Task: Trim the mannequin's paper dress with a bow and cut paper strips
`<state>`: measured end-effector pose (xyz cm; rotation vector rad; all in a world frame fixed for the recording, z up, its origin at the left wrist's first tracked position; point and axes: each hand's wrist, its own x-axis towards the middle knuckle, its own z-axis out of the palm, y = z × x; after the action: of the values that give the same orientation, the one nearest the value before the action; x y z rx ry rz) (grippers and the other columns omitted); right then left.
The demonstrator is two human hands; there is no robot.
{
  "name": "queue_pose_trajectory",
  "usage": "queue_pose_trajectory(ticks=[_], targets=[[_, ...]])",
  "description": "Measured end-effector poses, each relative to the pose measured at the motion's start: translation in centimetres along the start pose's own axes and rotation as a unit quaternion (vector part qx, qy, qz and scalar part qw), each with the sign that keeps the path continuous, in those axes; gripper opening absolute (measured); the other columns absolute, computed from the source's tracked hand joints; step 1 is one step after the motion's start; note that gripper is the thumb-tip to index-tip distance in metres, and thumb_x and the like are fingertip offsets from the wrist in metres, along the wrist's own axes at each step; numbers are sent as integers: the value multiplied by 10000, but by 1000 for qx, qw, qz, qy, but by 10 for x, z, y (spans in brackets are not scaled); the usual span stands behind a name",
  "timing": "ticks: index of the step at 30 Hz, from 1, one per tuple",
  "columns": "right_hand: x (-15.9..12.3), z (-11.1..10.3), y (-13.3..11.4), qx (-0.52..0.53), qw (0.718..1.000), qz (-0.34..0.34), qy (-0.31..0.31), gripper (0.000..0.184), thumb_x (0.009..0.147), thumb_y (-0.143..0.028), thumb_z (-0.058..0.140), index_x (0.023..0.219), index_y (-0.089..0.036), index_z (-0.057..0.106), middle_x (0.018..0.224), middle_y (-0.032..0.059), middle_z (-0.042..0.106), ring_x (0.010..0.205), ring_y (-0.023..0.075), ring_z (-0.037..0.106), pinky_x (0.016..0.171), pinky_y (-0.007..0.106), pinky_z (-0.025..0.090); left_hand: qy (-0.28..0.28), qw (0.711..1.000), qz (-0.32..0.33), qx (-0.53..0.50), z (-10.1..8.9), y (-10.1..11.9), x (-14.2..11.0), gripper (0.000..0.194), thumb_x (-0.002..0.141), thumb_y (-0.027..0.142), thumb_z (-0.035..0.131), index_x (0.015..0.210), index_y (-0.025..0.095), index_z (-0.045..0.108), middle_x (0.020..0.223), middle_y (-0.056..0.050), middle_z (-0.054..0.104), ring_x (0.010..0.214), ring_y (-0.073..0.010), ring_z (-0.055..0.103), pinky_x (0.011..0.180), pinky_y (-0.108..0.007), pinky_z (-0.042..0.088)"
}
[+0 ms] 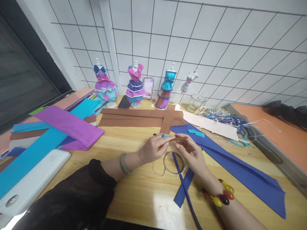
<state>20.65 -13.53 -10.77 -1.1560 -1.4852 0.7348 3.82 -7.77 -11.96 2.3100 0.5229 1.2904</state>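
The left hand (152,150) and right hand (193,153) come close together above the table (134,198), fingertips pinched on a small brown piece (180,139) that spans the gap between them – a bit of turquoise (165,135) shows at the left fingers. At six o'clock from the hands, just below, lies a wire ring (164,163), with a narrow blue strip (189,199) crossing a broader one. Long brown strips (131,121) lie toward eleven, a wide blue panel (240,166) between three and four, folded purple cloth (72,126) at nine – and a glass jar (196,103) stands at one o'clock
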Motion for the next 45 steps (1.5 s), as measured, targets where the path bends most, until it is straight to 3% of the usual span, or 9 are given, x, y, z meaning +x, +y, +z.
queue_pose_trajectory(ticks=[3, 7, 11, 15, 21, 25, 29, 35, 45], targets=[[1, -3, -6, -14, 999, -29, 20, 144, 799, -285, 608, 922, -245, 670, 1038, 56, 592, 1034, 205, 530, 909, 365, 416, -17, 1000, -5, -10, 0, 0, -1, 347, 844, 180, 461, 1170, 165, 577, 927, -90, 673, 807, -152, 590, 740, -282, 463], [7, -8, -1, 86, 991, 50, 94, 129, 792, -321, 616, 859, -241, 693, 991, 42, 635, 982, 201, 566, 909, 381, 417, -34, 991, -89, -94, -7, 4, 3, 346, 836, 256, 503, 1157, 157, 587, 1057, -97, 657, 932, -176, 597, 838, -294, 461], [14, -15, 8, 274, 948, 131, 98, 171, 770, -393, 626, 846, -245, 668, 837, 24, 672, 851, 195, 623, 823, 389, 471, 18, 945, -245, -217, -8, -1, 7, 335, 841, 294, 505, 1124, 142, 601, 1129, -106, 625, 1033, -195, 585, 903, -298, 455], [13, -15, 6, 276, 943, 174, 68, 186, 744, -414, 652, 823, -246, 638, 582, -34, 605, 574, 126, 583, 699, 320, 496, 52, 893, -328, -304, 0, -13, 8, 467, 789, 258, 576, 1237, 150, 502, 973, -94, 659, 828, -173, 649, 795, -315, 518], [4, -2, -12, 102, 980, 168, 8, 229, 693, -412, 696, 699, -206, 597, 609, -12, 616, 566, 128, 565, 585, 254, 463, 57, 881, -332, -331, 6, -15, 7, 648, 717, 198, 645, 1318, 226, 404, 911, -39, 594, 760, -120, 616, 741, -276, 525], [3, 2, -11, 54, 988, 141, 18, 244, 700, -426, 678, 803, -211, 625, 709, 7, 644, 600, 138, 575, 583, 268, 478, 45, 893, -330, -303, 5, -12, 7, 684, 693, 190, 666, 1321, 232, 399, 940, -42, 581, 719, -92, 575, 672, -222, 494], [1, 4, -2, 53, 992, 107, 37, 290, 682, -375, 706, 919, -225, 636, 897, 35, 664, 821, 177, 608, 722, 301, 495, 26, 878, -343, -334, 4, -6, 9, 716, 682, 174, 671, 1333, 191, 372, 904, -47, 613, 718, -93, 575, 665, -207, 459], [2, 8, 7, 100, 983, 155, -1, 416, 690, -367, 704, 1069, -224, 608, 1008, 55, 674, 900, 207, 619, 821, 369, 478, 15, 859, -349, -375, 5, 3, 12, 652, 693, 150, 646, 1296, 130, 399, 937, -72, 630, 742, -92, 578, 676, -203, 446], [3, 4, 11, 87, 981, 176, 4, 256, 711, -426, 681, 762, -176, 654, 729, 22, 677, 649, 153, 591, 638, 286, 457, -7, 856, -345, -384, 5, 7, 10, 750, 655, 151, 690, 1330, 154, 362, 888, -56, 626, 791, -116, 601, 744, -244, 461]])
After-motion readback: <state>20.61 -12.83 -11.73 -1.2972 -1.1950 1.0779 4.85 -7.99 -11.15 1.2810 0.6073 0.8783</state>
